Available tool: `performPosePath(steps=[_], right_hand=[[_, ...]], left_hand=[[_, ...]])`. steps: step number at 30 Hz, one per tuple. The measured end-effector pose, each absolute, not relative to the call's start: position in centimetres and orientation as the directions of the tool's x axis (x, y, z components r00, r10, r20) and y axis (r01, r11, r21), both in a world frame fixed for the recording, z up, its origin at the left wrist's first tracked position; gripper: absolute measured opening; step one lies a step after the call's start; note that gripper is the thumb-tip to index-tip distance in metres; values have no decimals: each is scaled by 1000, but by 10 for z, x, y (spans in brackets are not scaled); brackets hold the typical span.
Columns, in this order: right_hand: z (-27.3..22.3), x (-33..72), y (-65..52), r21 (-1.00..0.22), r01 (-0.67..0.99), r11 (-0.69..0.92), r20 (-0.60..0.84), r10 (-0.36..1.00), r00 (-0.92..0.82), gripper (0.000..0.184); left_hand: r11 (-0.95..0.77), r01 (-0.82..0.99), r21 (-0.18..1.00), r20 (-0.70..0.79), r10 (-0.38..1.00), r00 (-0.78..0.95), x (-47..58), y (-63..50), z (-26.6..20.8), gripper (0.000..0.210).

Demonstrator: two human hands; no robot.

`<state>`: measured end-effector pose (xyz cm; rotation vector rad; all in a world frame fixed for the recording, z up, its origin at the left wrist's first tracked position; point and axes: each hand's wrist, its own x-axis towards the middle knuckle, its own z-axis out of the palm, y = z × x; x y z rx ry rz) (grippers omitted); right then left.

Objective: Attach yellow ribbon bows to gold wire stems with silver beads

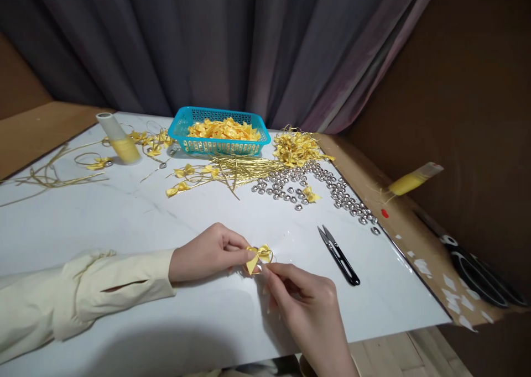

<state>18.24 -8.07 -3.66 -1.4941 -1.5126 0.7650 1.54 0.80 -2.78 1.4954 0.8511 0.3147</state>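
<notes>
Near the front of the white table, my left hand is closed, thumb and forefinger pinching a yellow ribbon bow with a thin gold cord looped about it. My right hand comes in from the lower right, its thumb and forefinger pressed together at the bow's lower edge. A small pale, shiny bit shows at those fingertips, too small to make out. Black thread snips lie to the right of both hands, blades pointing away from me.
A blue basket of yellow bows stands at the back. Beside it are a heap of corded bows, gold cords and scattered silver beads. Yellow thread spools stand left and lie right. Large scissors rest beyond the table's right edge.
</notes>
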Motion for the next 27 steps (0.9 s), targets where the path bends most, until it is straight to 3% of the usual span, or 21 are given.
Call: performPosePath(steps=[13, 27], right_hand=[[-39, 182, -80, -863, 491, 119, 168, 984, 58, 26], [-37, 183, -78, -857, 494, 143, 180, 983, 28, 25]], left_hand=[[130, 286, 949, -297, 669, 682, 16, 7, -25, 25], [84, 283, 955, -264, 672, 692, 16, 8, -26, 31]])
